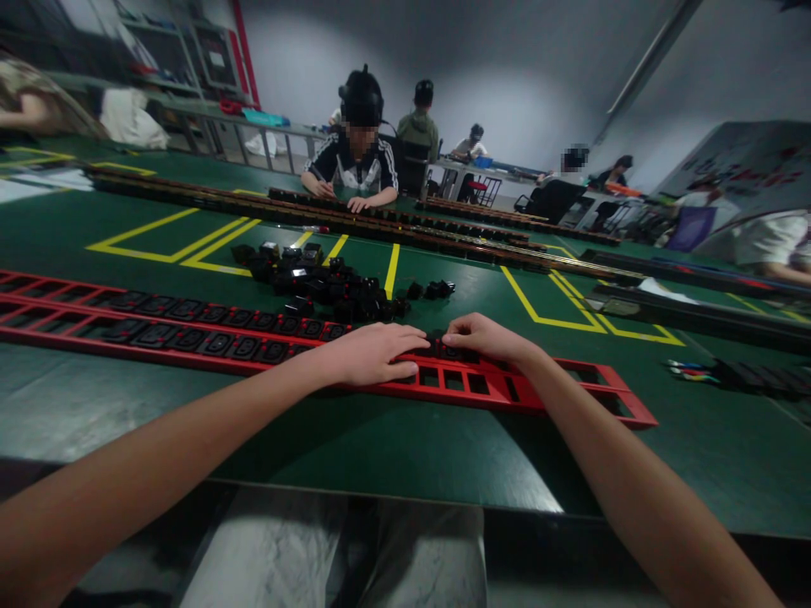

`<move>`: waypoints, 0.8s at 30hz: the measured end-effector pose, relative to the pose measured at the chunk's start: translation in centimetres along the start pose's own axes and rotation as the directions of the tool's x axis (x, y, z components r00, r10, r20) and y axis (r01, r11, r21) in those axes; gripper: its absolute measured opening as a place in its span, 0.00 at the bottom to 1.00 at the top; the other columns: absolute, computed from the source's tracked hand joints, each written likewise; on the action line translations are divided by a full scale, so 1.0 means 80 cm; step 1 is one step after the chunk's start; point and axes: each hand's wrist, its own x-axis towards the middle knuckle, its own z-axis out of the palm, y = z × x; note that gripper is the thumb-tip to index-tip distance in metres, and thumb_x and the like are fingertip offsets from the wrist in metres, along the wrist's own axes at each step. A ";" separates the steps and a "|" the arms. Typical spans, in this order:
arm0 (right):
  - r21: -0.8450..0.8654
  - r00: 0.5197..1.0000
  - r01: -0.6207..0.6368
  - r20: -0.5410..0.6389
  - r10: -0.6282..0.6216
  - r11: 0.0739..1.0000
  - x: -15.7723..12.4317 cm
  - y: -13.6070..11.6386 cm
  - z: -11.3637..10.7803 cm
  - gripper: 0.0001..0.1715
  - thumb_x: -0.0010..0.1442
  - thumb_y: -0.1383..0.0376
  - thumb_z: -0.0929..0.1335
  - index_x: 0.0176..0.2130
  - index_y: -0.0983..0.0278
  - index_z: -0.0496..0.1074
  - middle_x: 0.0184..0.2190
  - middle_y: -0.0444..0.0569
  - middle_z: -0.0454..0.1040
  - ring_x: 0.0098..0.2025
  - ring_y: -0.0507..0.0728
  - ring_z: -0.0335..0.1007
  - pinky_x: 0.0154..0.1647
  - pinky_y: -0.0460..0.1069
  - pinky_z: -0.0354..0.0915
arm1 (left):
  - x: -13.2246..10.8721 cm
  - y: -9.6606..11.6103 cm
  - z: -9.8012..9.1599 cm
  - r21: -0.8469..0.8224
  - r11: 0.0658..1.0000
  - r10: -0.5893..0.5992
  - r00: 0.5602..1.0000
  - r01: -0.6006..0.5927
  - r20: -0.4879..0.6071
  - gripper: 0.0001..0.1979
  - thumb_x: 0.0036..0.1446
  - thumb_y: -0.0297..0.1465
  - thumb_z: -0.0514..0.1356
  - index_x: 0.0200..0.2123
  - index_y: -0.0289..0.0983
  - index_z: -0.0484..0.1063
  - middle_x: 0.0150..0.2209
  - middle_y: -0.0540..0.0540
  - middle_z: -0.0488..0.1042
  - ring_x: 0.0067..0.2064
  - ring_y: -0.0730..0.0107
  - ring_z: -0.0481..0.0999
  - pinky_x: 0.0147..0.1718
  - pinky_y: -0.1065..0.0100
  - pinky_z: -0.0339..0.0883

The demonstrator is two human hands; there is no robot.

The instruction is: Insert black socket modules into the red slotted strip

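Note:
A long red frame [570,390] with rectangular slots lies across the green table in front of me. Black sockets [219,343] fill its left part; the slots to the right are bare. My left hand [371,355] lies palm down on the frame, fingers pointing right. My right hand [485,336] presses on a black socket [437,344] in the frame, its fingertips meeting those of the left. A pile of loose black sockets [323,285] lies just beyond the frame.
A second red strip [95,300] runs behind the first on the left. Yellow lines [393,266] mark the green table [380,439]. A person [355,160] sits opposite at long dark strips [443,236]. Other people work further back. Small coloured parts [690,371] lie at right.

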 end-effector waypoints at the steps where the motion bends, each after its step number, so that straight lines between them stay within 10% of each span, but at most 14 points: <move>1: -0.009 1.000 0.001 -0.003 -0.001 1.000 0.000 0.001 0.000 0.28 0.57 0.43 0.68 0.28 0.66 0.71 0.23 0.44 0.68 0.27 0.52 0.59 0.29 0.49 0.54 | 0.000 0.000 0.000 -0.001 1.000 -0.002 1.000 0.002 0.002 0.26 0.69 0.42 0.52 0.65 0.38 0.62 0.67 0.41 0.61 0.67 0.59 0.62 0.64 0.58 0.55; 15: -0.311 0.896 -0.086 -0.439 -0.063 0.947 0.017 0.033 -0.009 0.17 0.62 0.57 0.67 0.46 0.65 0.72 0.45 0.56 0.73 0.44 0.61 0.69 0.47 0.55 0.65 | 0.002 0.002 -0.001 -0.001 1.000 0.001 1.000 -0.001 -0.018 0.26 0.68 0.42 0.52 0.64 0.37 0.63 0.67 0.42 0.62 0.66 0.58 0.63 0.63 0.58 0.57; 20: -0.603 0.935 -0.083 -0.322 -0.147 0.793 0.075 0.032 -0.029 0.36 0.60 0.65 0.67 0.66 0.64 0.60 0.68 0.63 0.54 0.66 0.71 0.52 0.63 0.64 0.55 | 0.003 0.003 -0.001 0.005 1.000 0.009 1.000 -0.009 -0.024 0.26 0.68 0.42 0.52 0.64 0.37 0.63 0.67 0.42 0.62 0.65 0.58 0.64 0.62 0.59 0.57; 24: -0.636 0.975 -0.068 -0.204 -0.083 0.768 0.115 0.021 -0.040 0.35 0.58 0.73 0.66 0.64 0.67 0.64 0.61 0.63 0.66 0.61 0.68 0.61 0.61 0.60 0.58 | 0.003 0.002 -0.001 -0.012 1.000 0.009 1.000 -0.009 -0.024 0.26 0.68 0.42 0.52 0.64 0.36 0.64 0.67 0.40 0.62 0.65 0.55 0.65 0.62 0.56 0.58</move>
